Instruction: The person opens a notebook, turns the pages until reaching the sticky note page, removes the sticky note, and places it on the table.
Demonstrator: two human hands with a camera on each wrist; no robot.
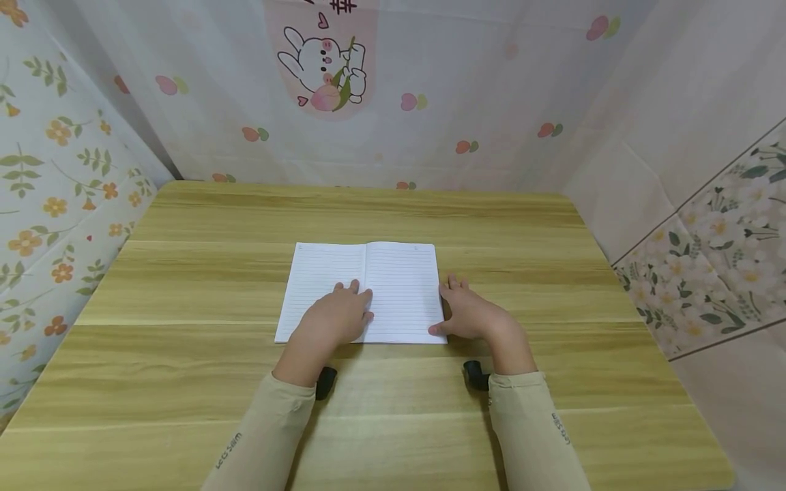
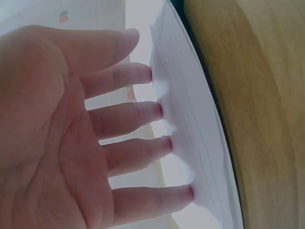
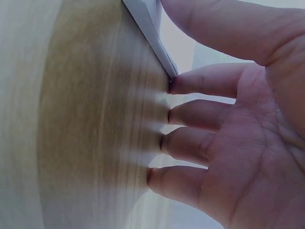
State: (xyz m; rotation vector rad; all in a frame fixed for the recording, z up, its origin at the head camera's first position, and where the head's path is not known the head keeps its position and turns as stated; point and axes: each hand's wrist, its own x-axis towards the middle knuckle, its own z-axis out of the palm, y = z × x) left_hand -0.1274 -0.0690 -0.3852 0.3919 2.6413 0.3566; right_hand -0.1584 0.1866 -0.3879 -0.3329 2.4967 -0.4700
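An open lined notebook (image 1: 402, 286) lies flat on the wooden table, its two blank ruled pages spread. My left hand (image 1: 336, 315) rests on the left page beside the centre fold. In the left wrist view its spread, straight fingers (image 2: 128, 114) meet the paper (image 2: 190, 124) at their tips. My right hand (image 1: 475, 315) is at the notebook's right edge, thumb over the page's lower right corner. The right wrist view shows its fingertips on the table, the index fingertip (image 3: 178, 83) right against the notebook's edge (image 3: 155, 40).
The wooden table (image 1: 184, 286) stretches around the notebook. A white curtain (image 1: 491, 82) with fruit prints and a rabbit picture hangs behind it. Flowered cloth (image 1: 55, 204) borders the left side, and flowered panels (image 1: 724, 245) the right. Black wrist devices (image 1: 475, 375) show beside the sleeves.
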